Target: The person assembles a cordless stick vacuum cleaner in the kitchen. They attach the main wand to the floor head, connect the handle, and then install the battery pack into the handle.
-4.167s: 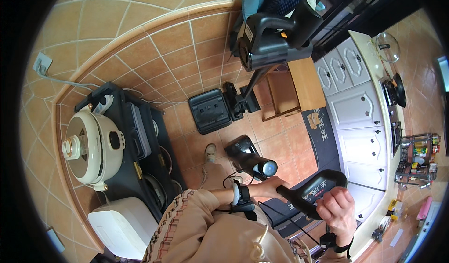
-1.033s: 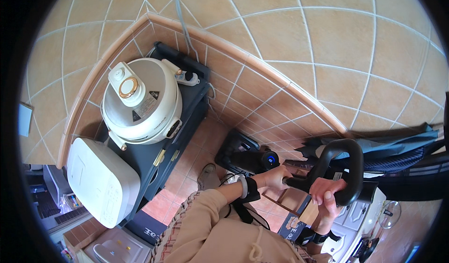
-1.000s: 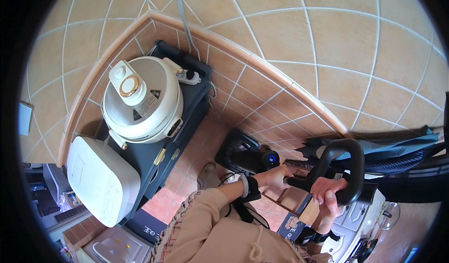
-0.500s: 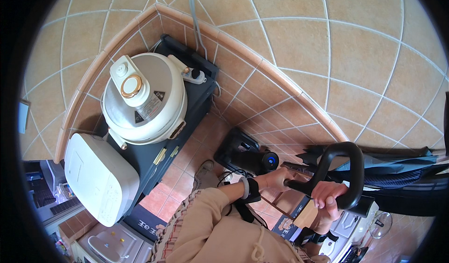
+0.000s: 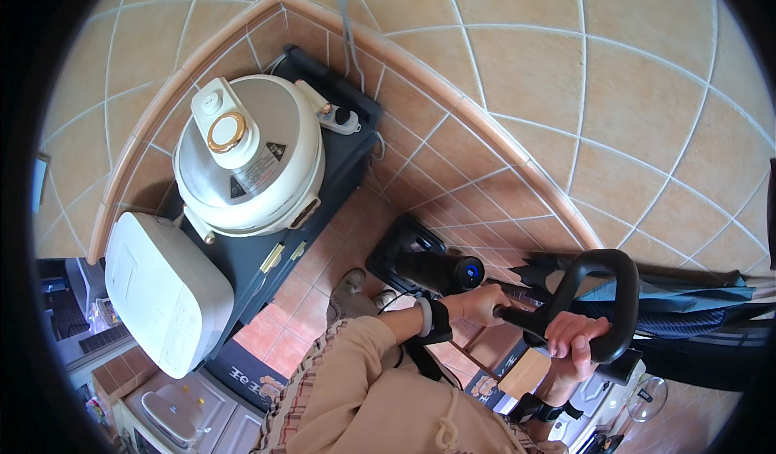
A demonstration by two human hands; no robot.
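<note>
My right hand (image 5: 572, 342) is wrapped round the lower part of a black looped handle (image 5: 624, 292), thumb upward. My left hand (image 5: 475, 304) is closed by the handle's thin black shaft, its fingertips mostly hidden. The handle appears to belong to an upright floor cleaner (image 5: 428, 270), whose dark cylindrical body has a round blue-lit display on top. Its wide black floor head or base (image 5: 402, 240) stands on the tiles against the wall. Black bands circle both of my wrists, with a pale ring beside the left one.
A dark cabinet (image 5: 323, 203) in the left corner carries a large white cooker (image 5: 242, 163), a white lidded appliance (image 5: 170, 292) and a power strip (image 5: 339, 121). Dark clothes (image 5: 687, 308) hang at the right. A lettered mat (image 5: 246, 377) and my shoe (image 5: 350, 279) are below.
The view has shifted slightly, so the cabinet and appliances sit a little higher. The looped handle and my right hand are slightly farther right. Both hands keep their grip.
</note>
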